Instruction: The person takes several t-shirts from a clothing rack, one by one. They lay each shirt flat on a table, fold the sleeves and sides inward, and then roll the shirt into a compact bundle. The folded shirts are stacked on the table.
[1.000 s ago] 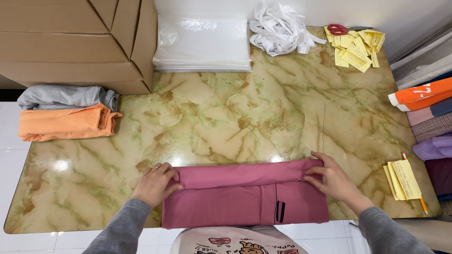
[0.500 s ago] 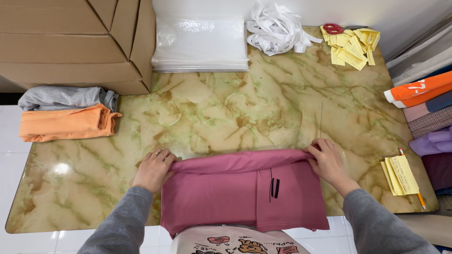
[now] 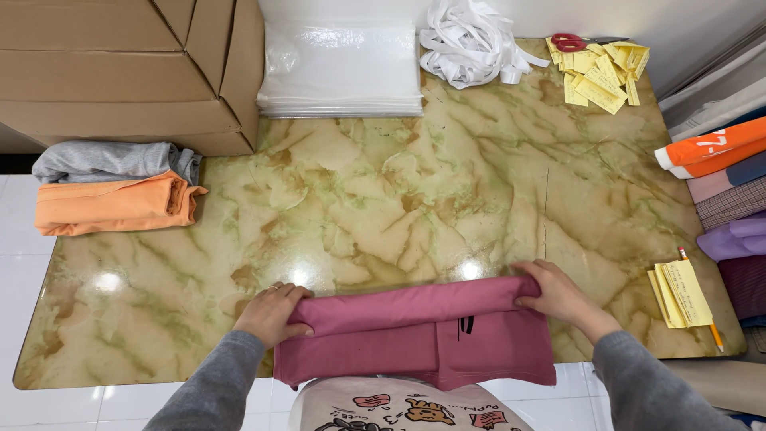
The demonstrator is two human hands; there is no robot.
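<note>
Both of my hands sit at the near edge of the glossy green-and-tan marbled tabletop [image 3: 383,191], each clamped on one end of a folded dusty-pink cloth garment [image 3: 415,339] that lies flat across the edge in front of me. My left hand [image 3: 271,313] curls over the left end of the upper fold, fingers [image 3: 289,292] bent and closed down onto the fabric, thumb tucked along the fold. My right hand [image 3: 558,297] grips the right end the same way, fingers [image 3: 533,271] wrapped over the rolled top edge and nearly shut, the cloth pinched under them. A small dark mark [image 3: 465,325] shows on the pink cloth near its middle, and the lower layer hangs slightly past the table's front edge. Beyond my hands the middle of the table lies open. At the far left a big brown cardboard box [image 3: 120,72] stands, and just in front of it a folded grey garment [image 3: 112,160] lies touching a folded orange garment [image 3: 112,203]. At the far edge a stack of clear plastic bags [image 3: 339,68] lies beside a heap of white fabric strips [image 3: 471,40], then a scatter of yellow paper tags [image 3: 598,70] with red-handled scissors [image 3: 568,40] on them. To my right, well apart from my hand, a small pile of yellow slips [image 3: 678,291] lies with a pencil [image 3: 702,307], and rolled fabrics in orange, purple and plaid [image 3: 722,191] crowd the table's right side.
</note>
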